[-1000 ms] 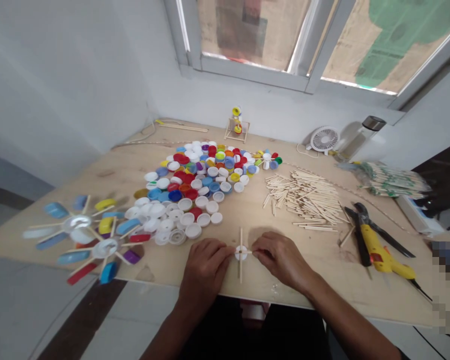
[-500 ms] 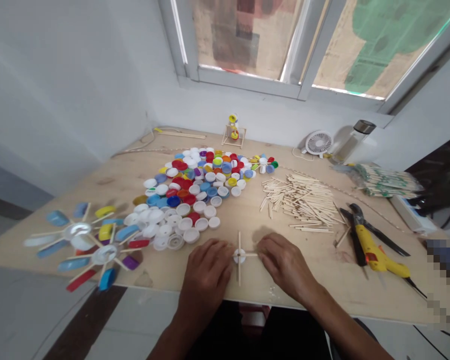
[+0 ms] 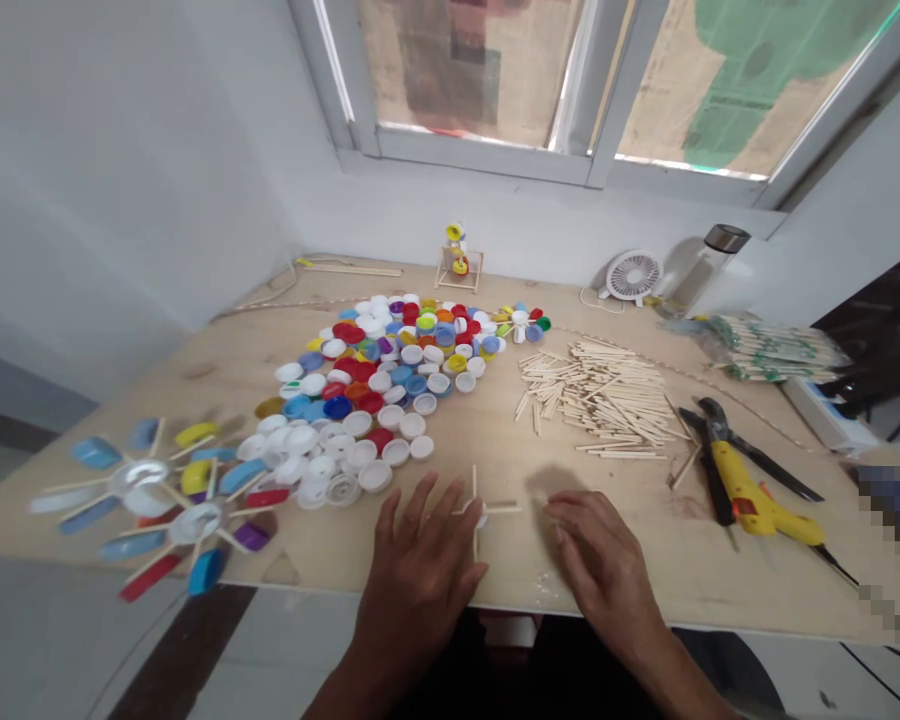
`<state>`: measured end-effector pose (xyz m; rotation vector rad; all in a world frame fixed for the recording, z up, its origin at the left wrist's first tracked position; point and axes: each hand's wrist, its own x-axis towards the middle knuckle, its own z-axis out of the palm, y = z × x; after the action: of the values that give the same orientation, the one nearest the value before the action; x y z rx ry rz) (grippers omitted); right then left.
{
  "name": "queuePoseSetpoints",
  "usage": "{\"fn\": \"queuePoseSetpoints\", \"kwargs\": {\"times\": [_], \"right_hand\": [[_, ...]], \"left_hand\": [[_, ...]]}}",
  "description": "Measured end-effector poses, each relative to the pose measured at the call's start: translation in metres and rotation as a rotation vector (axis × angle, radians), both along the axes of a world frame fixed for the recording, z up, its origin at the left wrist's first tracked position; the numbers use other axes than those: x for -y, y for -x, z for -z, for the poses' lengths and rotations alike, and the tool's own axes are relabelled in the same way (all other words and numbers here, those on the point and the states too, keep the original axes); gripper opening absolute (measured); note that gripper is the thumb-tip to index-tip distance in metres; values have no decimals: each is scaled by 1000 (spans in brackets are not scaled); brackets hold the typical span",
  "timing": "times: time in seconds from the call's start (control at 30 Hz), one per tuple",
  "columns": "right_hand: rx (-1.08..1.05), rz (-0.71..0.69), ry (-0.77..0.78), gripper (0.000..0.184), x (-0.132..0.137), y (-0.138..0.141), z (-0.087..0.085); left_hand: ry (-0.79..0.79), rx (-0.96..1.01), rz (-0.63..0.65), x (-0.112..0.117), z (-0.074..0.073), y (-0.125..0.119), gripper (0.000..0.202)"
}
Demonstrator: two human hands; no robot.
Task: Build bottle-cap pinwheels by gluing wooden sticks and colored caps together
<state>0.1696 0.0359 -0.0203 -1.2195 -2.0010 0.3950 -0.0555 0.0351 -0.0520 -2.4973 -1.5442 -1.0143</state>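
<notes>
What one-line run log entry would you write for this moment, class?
left hand: open, beside craft-stick cross | right hand: open, apart from it

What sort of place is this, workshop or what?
Probably a small home craft workspace: a plywood table carrying a heap of plastic bottle caps, loose wooden craft sticks and a yellow hot glue gun.

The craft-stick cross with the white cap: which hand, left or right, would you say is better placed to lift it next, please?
Probably the left hand: it lies right beside the craft-stick cross, while the right hand rests farther off.
</notes>
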Motion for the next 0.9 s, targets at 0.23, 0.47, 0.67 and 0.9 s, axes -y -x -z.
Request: {"fn": "queuePoseSetpoints", "kwargs": {"times": [0.23,0.47,0.67,0.9], "right_hand": [[-124,84,100,18,0,-3,9],[-183,129,129,15,-2,-6,13],[-199,149,102,14,-1,-6,17],[-204,176,86,16,0,-9,23]], "left_hand": [[13,-77,9,1,-4,0,38],[16,-98,10,4,-2,0,41],[6,-98,1,7,1,-1,43],[-56,156,-93,11,-4,-1,34]]}}
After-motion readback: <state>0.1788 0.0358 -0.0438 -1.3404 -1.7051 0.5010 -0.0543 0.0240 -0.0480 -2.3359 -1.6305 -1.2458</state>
